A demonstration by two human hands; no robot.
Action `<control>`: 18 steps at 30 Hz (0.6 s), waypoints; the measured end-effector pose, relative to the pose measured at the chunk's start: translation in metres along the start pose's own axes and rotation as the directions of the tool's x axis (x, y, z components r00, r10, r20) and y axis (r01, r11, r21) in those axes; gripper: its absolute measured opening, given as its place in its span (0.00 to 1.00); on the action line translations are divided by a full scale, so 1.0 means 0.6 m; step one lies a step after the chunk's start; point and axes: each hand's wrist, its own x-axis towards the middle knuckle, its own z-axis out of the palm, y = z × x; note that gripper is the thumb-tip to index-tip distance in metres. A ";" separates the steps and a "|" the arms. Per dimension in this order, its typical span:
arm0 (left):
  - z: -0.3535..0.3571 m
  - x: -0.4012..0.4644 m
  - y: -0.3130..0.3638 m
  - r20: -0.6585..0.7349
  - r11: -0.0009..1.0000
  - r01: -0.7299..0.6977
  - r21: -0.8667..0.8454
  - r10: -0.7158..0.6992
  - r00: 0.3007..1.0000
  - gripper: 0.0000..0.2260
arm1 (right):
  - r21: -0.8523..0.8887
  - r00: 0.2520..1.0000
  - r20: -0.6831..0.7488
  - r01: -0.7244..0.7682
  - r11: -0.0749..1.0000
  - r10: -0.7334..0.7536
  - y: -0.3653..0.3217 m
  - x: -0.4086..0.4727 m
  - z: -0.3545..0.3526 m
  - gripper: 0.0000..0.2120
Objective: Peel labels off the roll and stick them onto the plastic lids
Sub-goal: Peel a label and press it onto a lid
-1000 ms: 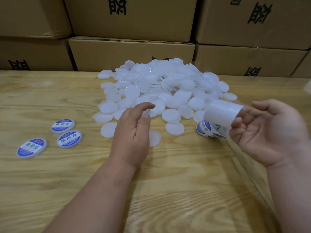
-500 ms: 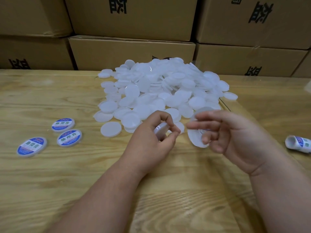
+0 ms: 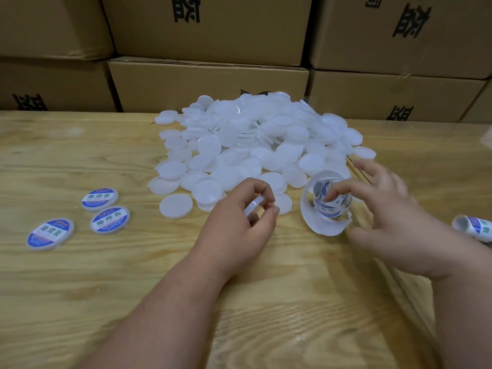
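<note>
Head view, left hand: the left hand pinches one blank lid on edge between thumb and curled fingers, lifted just off the table. A second ago the same hand lay flat and empty near the pile; half a second ago it already had the lid.
Head view, right hand: the right hand is blurred, fingers spread, index fingertip dipping into a curled label strip that stands just right of the held lid. Whether it actually grips the strip, cannot tell.
Head view, strip: half a second ago the right hand held only a pale curl; now printed blue-and-white labels show inside the coil.
Head view, roll: a label roll lies at the right edge, well apart from the left hand; a second ago a roll was in the right hand.
Meaning for task: judged as lid ready, label being peeled next.
Stock: lid pile mostly blank; three labelled lids lie at left.
Hidden or unclear: roll cut off by frame edge and right wrist; right thumb smeared; label print too small to read; cardboard boxes cropped at top.
</note>
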 end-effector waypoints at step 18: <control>0.011 -0.001 0.004 0.080 0.996 -0.052 0.073 0.046 0.996 0.11 | 0.243 0.929 -0.362 0.173 0.954 -0.076 -0.012 0.023 0.037 0.22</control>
